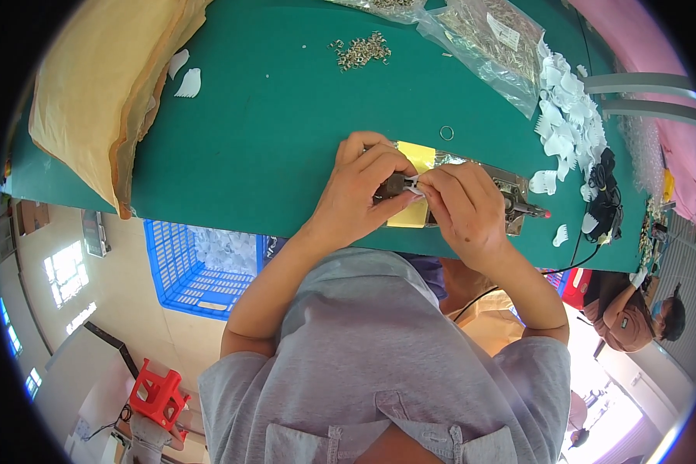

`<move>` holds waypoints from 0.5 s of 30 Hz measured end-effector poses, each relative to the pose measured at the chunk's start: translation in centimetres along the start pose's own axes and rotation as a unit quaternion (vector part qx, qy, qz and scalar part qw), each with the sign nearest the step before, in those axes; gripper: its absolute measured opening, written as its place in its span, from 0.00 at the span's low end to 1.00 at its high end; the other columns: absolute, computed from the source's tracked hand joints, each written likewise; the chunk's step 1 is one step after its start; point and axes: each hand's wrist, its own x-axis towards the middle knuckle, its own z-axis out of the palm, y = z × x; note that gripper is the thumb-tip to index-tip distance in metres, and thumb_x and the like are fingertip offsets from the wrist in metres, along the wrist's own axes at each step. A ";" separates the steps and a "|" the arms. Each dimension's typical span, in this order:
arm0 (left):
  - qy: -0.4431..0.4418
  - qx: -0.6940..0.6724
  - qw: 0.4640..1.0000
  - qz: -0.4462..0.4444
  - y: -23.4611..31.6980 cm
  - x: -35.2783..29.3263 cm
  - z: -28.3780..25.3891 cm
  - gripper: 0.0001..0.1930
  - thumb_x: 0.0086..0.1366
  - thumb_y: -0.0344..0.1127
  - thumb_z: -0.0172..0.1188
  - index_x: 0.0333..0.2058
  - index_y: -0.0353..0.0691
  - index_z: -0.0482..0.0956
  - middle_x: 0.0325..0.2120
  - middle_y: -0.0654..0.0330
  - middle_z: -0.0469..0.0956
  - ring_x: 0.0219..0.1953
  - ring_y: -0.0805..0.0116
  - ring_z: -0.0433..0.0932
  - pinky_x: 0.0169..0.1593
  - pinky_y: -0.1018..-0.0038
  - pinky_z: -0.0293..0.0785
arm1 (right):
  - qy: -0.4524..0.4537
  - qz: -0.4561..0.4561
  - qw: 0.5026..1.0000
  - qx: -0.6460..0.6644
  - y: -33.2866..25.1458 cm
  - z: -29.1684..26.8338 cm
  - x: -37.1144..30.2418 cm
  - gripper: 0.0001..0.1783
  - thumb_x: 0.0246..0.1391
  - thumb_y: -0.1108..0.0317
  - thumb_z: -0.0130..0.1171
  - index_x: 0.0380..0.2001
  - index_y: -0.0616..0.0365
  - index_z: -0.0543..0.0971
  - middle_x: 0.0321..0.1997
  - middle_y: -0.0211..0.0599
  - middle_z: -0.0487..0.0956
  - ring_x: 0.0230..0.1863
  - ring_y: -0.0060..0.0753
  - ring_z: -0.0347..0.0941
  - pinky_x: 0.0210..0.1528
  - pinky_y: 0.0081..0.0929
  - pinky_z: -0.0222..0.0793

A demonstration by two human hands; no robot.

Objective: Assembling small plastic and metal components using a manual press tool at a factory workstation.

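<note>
Both hands meet over a metal bench device (516,203) lying on the green table. My left hand (352,185) is closed, its fingers curled around a dark rounded metal part (393,185) and its thumb tip reaching a small white piece (415,189). My right hand (464,205) pinches that white piece from the other side, fingertips close to the left ones. The white piece's exact kind is mostly hidden by the fingers. Beneath the hands, a yellow sheet (414,157) covers part of the device. A thin metal ring (447,133) lies just beyond the right hand.
White toothed pieces (568,116) are heaped at the right, beside a black cable bundle (605,189). Small metal clips (362,52) lie at the far side, near a clear bag (491,39). A brown paper sack (93,93) stands left. A blue crate (201,290) sits below the edge; another person (630,317) is at right.
</note>
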 end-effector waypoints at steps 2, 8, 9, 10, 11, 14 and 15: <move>0.003 -0.011 1.000 -0.012 0.2 0.1 -0.1 0.18 0.52 0.24 0.75 0.42 0.40 0.81 0.42 0.60 0.80 0.55 0.57 0.73 0.54 0.64 0.75 | 0.010 -0.005 1.000 0.005 0.1 0.4 -0.1 0.13 0.48 0.78 0.70 0.39 0.61 0.81 0.35 0.37 0.78 0.34 0.42 0.76 0.36 0.38 0.75; 0.005 -0.008 1.000 -0.004 0.0 0.0 0.0 0.18 0.52 0.24 0.75 0.42 0.40 0.81 0.42 0.59 0.80 0.54 0.57 0.74 0.54 0.64 0.75 | 0.001 0.007 0.999 0.040 0.1 0.2 -0.1 0.11 0.49 0.79 0.69 0.37 0.61 0.80 0.34 0.38 0.78 0.34 0.42 0.77 0.36 0.37 0.75; 0.004 -0.008 1.000 -0.005 0.0 -0.1 0.1 0.18 0.52 0.24 0.75 0.42 0.40 0.81 0.42 0.59 0.80 0.54 0.57 0.74 0.54 0.64 0.75 | -0.005 0.019 0.998 0.054 0.0 0.0 -0.1 0.10 0.50 0.79 0.69 0.37 0.61 0.80 0.33 0.38 0.78 0.34 0.43 0.77 0.35 0.37 0.75; 0.005 -0.012 1.000 -0.002 -0.1 -0.1 0.1 0.17 0.53 0.28 0.75 0.42 0.41 0.81 0.42 0.59 0.80 0.53 0.56 0.74 0.56 0.62 0.71 | -0.005 0.020 0.998 0.055 0.0 -0.2 0.0 0.10 0.50 0.79 0.69 0.37 0.61 0.80 0.33 0.38 0.78 0.34 0.43 0.77 0.35 0.37 0.75; 0.006 -0.017 1.000 0.002 -0.2 -0.1 0.2 0.17 0.55 0.32 0.75 0.42 0.41 0.80 0.42 0.60 0.80 0.52 0.56 0.75 0.58 0.61 0.67 | -0.029 0.083 0.990 0.112 0.1 -0.4 0.2 0.08 0.52 0.78 0.68 0.36 0.61 0.80 0.32 0.39 0.78 0.33 0.43 0.77 0.35 0.36 0.75; -0.001 -0.092 0.996 -0.023 -0.5 -0.1 0.4 0.15 0.56 0.30 0.74 0.41 0.39 0.80 0.40 0.59 0.80 0.46 0.56 0.77 0.53 0.63 0.71 | -0.102 0.224 0.950 0.192 0.3 -1.8 2.1 0.04 0.58 0.77 0.66 0.35 0.63 0.80 0.30 0.38 0.79 0.29 0.35 0.77 0.34 0.31 0.75; -0.004 -0.092 0.996 -0.020 -0.4 0.0 0.4 0.15 0.56 0.30 0.74 0.41 0.39 0.80 0.40 0.59 0.80 0.46 0.56 0.77 0.53 0.63 0.71 | -0.145 0.265 0.920 0.249 0.8 -2.0 2.7 0.05 0.58 0.76 0.67 0.34 0.64 0.79 0.30 0.36 0.80 0.29 0.29 0.77 0.34 0.29 0.75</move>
